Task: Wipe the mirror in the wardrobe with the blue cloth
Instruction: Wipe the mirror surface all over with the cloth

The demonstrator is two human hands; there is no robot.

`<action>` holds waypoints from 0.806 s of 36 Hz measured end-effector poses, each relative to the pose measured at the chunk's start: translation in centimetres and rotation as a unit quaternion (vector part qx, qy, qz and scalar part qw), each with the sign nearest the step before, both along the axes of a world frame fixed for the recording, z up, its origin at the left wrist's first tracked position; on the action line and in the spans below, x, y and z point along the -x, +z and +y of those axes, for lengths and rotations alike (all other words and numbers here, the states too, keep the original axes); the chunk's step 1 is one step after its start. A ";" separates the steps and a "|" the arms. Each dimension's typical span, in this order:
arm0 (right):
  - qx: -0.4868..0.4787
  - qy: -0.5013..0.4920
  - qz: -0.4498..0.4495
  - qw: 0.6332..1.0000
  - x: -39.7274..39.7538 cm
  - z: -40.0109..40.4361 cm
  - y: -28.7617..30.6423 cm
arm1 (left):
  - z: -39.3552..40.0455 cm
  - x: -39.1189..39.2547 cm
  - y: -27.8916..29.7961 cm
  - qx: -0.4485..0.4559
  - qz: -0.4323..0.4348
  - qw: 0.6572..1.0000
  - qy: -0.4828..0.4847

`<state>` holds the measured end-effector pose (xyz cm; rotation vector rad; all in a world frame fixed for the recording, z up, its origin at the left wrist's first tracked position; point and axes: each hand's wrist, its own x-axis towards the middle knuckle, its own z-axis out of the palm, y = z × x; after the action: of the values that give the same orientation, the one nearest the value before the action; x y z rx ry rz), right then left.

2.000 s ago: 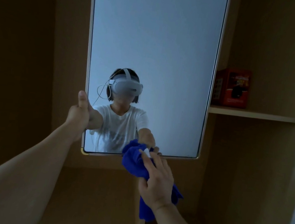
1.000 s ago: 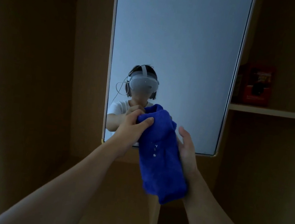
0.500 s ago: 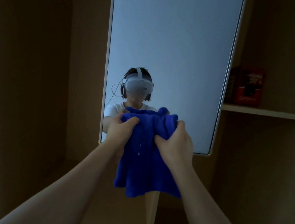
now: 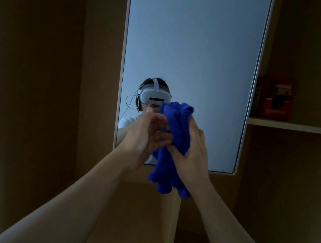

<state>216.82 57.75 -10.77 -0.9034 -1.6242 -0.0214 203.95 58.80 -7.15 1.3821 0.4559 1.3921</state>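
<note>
Right hand (image 4: 188,155) grips the bunched blue cloth (image 4: 173,141); left hand (image 4: 145,137), fingers loosely curled, touches it. Fold flat before pressing on the mirror (image 4: 193,44).

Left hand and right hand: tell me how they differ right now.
The right hand grips the bunched blue cloth, fingers curled round it; the left hand only touches its edge with looser fingers. The right shows its back, the left its side. Both are raised before the mirror.
</note>
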 end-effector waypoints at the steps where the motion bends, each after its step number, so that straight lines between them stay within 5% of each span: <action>1: -0.001 -0.021 0.012 1.000 0.0 0.2 0.3 | 0.1 0.1 0.4 -0.021 0.028 0.999 0.035; 4: -0.041 -0.114 -0.010 0.993 0.4 0.3 2.0 | 1.1 1.1 1.7 -0.075 0.029 0.964 0.254; 6: -0.096 -0.183 -0.034 0.978 1.0 0.2 4.1 | 2.2 2.5 2.1 -0.063 -0.056 0.903 0.422; 8: -0.137 -0.231 -0.053 0.962 1.7 0.5 6.3 | 3.3 4.2 2.1 -0.028 -0.050 0.844 0.533; 10: -0.145 -0.262 -0.100 0.949 2.5 1.2 8.0 | 4.8 5.5 2.1 0.060 -0.020 0.867 0.494; 12: -0.132 -0.288 -0.164 0.934 3.5 2.5 8.6 | 5.4 6.3 2.3 0.167 -0.054 0.935 0.308; 15: -0.126 -0.283 -0.223 0.924 4.8 3.9 7.7 | 5.8 7.0 2.0 0.177 -0.001 0.976 0.130; 29: -0.179 -0.147 -0.356 0.906 5.7 4.8 -4.6 | 6.9 8.2 1.4 0.221 0.034 0.956 0.190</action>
<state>211.13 62.59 -15.40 -0.8894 -2.0305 -0.9263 195.71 65.69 -5.73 1.0052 1.0544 1.4326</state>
